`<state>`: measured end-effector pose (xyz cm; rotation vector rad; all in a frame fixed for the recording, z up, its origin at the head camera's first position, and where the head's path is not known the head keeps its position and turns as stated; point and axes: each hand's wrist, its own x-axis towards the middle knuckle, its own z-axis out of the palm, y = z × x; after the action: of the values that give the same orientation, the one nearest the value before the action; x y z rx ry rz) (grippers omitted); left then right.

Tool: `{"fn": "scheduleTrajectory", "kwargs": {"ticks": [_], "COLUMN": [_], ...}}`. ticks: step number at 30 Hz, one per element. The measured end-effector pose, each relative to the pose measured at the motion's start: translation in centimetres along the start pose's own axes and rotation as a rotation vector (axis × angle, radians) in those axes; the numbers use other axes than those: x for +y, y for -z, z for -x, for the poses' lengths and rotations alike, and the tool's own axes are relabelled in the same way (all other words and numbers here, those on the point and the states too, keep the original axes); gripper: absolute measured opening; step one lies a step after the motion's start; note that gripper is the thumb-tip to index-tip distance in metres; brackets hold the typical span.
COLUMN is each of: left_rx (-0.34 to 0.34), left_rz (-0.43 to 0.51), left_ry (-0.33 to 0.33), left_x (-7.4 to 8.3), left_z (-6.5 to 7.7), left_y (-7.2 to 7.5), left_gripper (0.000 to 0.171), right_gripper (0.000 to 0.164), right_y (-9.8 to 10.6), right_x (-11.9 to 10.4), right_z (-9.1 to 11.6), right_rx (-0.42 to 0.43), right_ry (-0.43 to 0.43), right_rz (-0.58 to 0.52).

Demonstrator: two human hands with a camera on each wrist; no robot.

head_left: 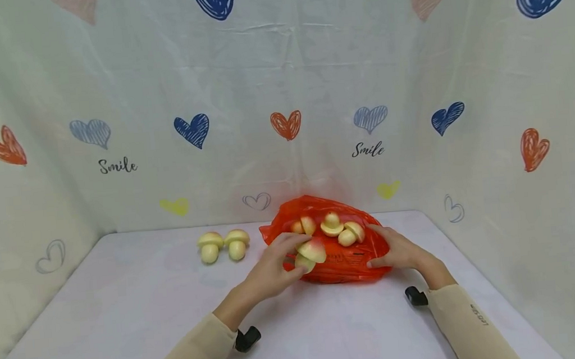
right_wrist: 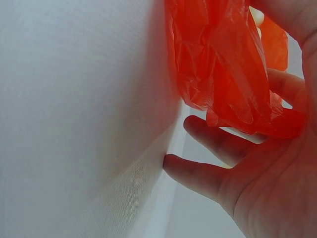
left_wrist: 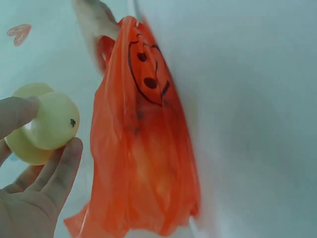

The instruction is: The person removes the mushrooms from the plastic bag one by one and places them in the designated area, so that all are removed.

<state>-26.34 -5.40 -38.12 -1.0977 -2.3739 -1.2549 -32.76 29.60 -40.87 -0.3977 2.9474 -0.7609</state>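
Note:
My left hand pinches a pale yellow toy mushroom between thumb and fingers, just over the front left of a red plastic bag. In the left wrist view the same mushroom shows a small dark spot, and the bag bears a printed smiley face. My right hand holds the bag's right edge, with the thin plastic between thumb and fingers in the right wrist view. Several mushrooms, among them one with its stem upward, lie in the bag's opening.
Two more toy mushrooms, one on the left and one beside it, stand on the white table left of the bag. A white curtain printed with hearts hangs behind and along both sides.

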Motion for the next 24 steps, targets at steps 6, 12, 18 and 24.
{"fn": "scheduleTrajectory", "kwargs": {"ticks": [6, 12, 18, 24], "left_rx": [0.021, 0.087, 0.117, 0.149], "left_rz": [0.006, -0.012, -0.047, -0.051], "left_ry": [0.003, 0.012, 0.029, 0.054], "left_x": [-0.3, -1.0, -1.7, -2.6], "left_z": [1.6, 2.9, 4.0, 5.3], "left_y": [1.7, 3.7, 5.4, 6.8], "left_gripper": [0.056, 0.057, 0.057, 0.056], "right_gripper": [0.103, 0.103, 0.102, 0.102], "right_y": [0.0, 0.0, 0.1, 0.0], "right_x": [0.1, -0.1, 0.0, -0.1], "right_z": [0.0, -0.1, 0.0, 0.0], "right_rx": [-0.006, -0.003, -0.008, -0.005], "right_ry": [0.002, -0.007, -0.002, -0.003], "right_rz": [-0.002, -0.008, -0.004, -0.02]}}
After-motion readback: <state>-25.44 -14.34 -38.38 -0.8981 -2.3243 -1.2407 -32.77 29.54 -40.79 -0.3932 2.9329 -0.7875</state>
